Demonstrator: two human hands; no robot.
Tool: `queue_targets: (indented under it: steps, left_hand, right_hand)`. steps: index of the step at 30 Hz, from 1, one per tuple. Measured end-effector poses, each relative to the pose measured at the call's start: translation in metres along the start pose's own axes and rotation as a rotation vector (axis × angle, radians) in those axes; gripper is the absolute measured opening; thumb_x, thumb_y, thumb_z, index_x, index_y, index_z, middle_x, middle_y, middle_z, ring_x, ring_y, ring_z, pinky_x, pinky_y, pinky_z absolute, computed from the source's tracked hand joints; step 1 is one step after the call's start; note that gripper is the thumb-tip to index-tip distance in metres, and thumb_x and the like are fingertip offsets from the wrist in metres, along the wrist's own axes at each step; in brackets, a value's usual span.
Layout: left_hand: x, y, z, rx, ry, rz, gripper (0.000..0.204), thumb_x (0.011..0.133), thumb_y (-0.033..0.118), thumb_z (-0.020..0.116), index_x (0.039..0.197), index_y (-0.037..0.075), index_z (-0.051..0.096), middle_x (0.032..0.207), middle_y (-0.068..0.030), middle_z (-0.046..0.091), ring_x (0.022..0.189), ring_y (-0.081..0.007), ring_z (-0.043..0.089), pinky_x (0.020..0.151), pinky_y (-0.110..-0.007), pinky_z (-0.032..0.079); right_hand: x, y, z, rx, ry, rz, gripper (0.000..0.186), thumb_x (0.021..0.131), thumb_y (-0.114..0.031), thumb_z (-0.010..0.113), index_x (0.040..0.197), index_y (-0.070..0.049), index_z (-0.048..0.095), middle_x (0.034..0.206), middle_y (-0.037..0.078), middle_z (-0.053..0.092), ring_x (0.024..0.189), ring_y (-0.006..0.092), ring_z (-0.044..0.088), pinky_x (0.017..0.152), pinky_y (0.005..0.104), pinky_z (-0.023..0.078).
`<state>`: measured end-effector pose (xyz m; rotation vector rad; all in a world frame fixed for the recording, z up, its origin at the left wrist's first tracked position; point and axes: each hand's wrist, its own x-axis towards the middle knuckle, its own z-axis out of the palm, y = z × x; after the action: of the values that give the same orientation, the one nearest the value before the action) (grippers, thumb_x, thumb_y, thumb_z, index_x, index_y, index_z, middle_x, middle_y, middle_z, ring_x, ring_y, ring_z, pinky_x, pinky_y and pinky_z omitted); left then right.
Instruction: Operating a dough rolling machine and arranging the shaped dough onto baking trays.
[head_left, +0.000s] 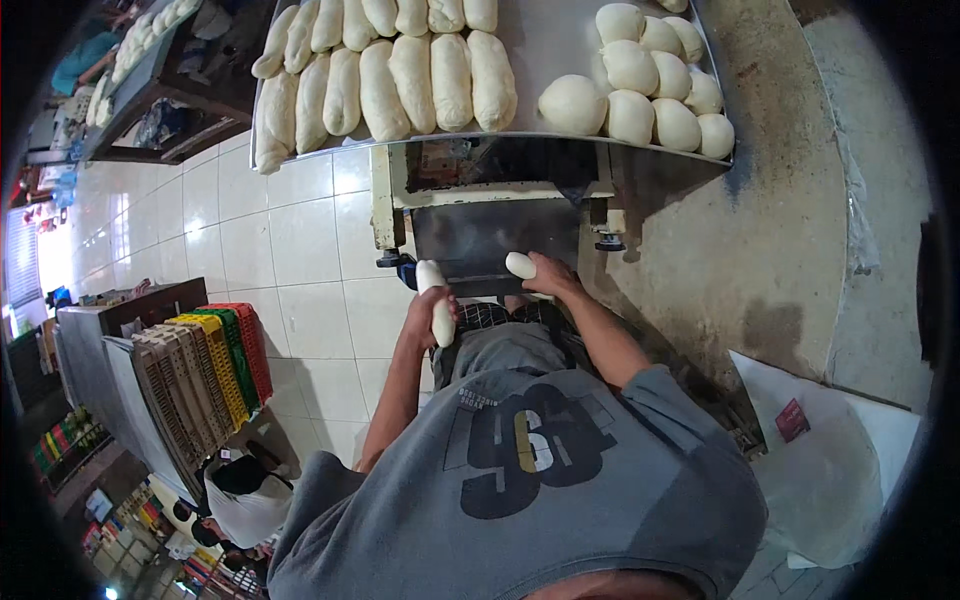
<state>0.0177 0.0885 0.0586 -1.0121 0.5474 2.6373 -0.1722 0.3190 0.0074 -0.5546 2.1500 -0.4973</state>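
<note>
My left hand (pixel 425 305) grips a long white dough roll (pixel 443 330), held upright at the left side of a dark metal plate (pixel 480 235) on a cream-framed machine (pixel 385 185). My right hand (pixel 550 275) is closed on a smaller dough piece (pixel 520 265) at the lower right of that plate; part of this piece is hidden by the fingers. Above the machine lies a metal tray (pixel 540 40) carrying several elongated dough rolls (pixel 385 85) on the left and several round dough balls (pixel 630 117) on the right.
Stacked plastic crates (pixel 220 360) stand at left beside a metal-topped stand (pixel 100 345). A co-worker (pixel 245 505) is at lower left, another (pixel 80 65) by a dough table (pixel 205 85) at upper left. White boards and plastic sheeting (pixel 820 460) lean at lower right.
</note>
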Motion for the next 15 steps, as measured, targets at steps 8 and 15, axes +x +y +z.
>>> queue_targets:
  steps: [8, 15]
  left_hand:
    - [-0.01, 0.004, -0.022, 1.857, 0.194, -0.09, 0.063, 0.069, 0.039, 0.07, 0.12, 0.008, 0.05, 0.097, -0.0248, 0.064, 0.088, -0.0415, 0.062, 0.078, -0.048, 0.05]
    - [-0.005, -0.028, -0.067, 1.879, 0.346, -0.179, 0.07, 0.07, 0.04, 0.069, 0.126, 0.008, 0.042, 0.095, -0.0262, 0.064, 0.088, -0.0419, 0.063, 0.077, -0.049, 0.051]
  right_hand:
    - [-0.005, 0.009, 0.016, -0.029, -0.112, 0.154, 0.06, 0.066, -0.029, 0.073, 0.117, -0.008, 0.051, 0.116, 0.017, 0.056, 0.106, 0.0355, 0.056, 0.088, 0.0448, 0.047]
    - [-0.025, -0.004, 0.009, -0.242, 0.253, -0.101, 0.055, 0.067, -0.017, 0.073, 0.116, -0.009, 0.05, 0.111, 0.01, 0.051, 0.109, 0.0307, 0.051, 0.084, 0.0485, 0.044]
